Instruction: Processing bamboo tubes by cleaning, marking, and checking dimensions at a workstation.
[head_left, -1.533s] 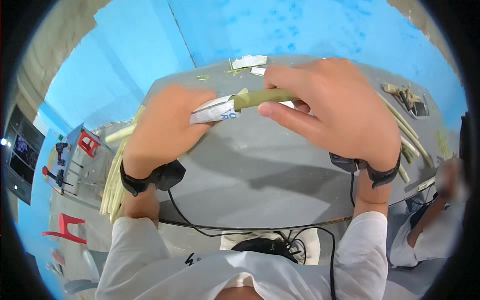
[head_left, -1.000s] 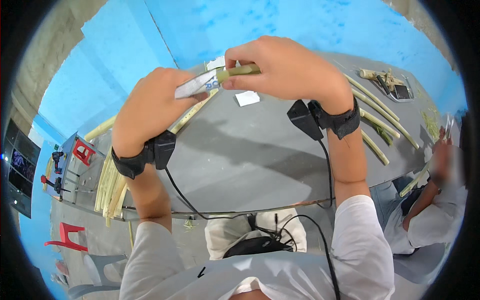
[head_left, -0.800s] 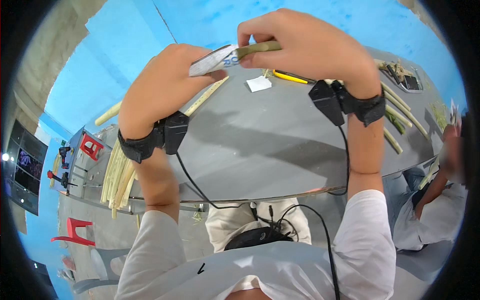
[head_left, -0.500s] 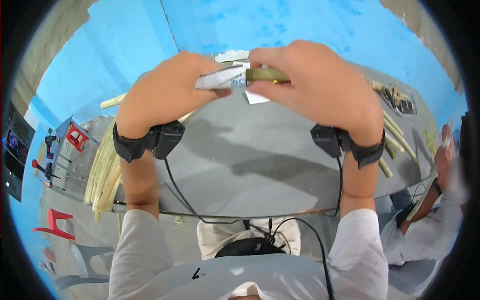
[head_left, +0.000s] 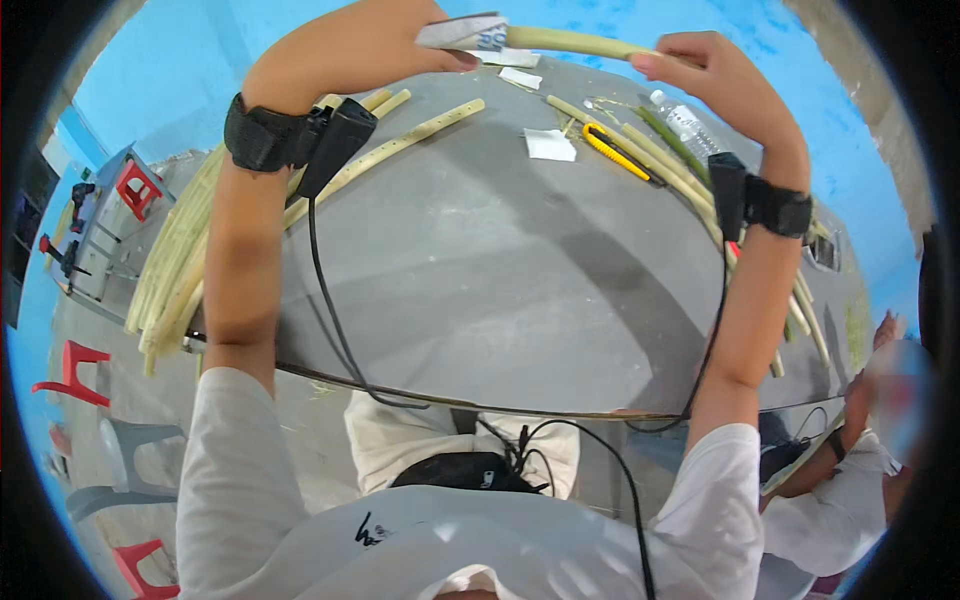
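Observation:
Up at the far side of the table, a pale green, bamboo-like stick stretches between my hands. My left hand is closed round its left end through a folded white paper sheet with blue print. The sheet wraps the stick, hiding that end. My right hand pinches the other end between thumb and fingers. Below the stick, two white paper pieces lie on the table, the nearer one beside a yellow utility knife.
Several pale sticks are piled along the left of the grey table. More sticks and a clear plastic bottle lie at the right. A black cable hangs from my left wrist. Another person sits at the right.
My right hand has moved right, away from my left, and more of the stick shows between them. Both hands are higher in view. The knife and bottle have come into sight.

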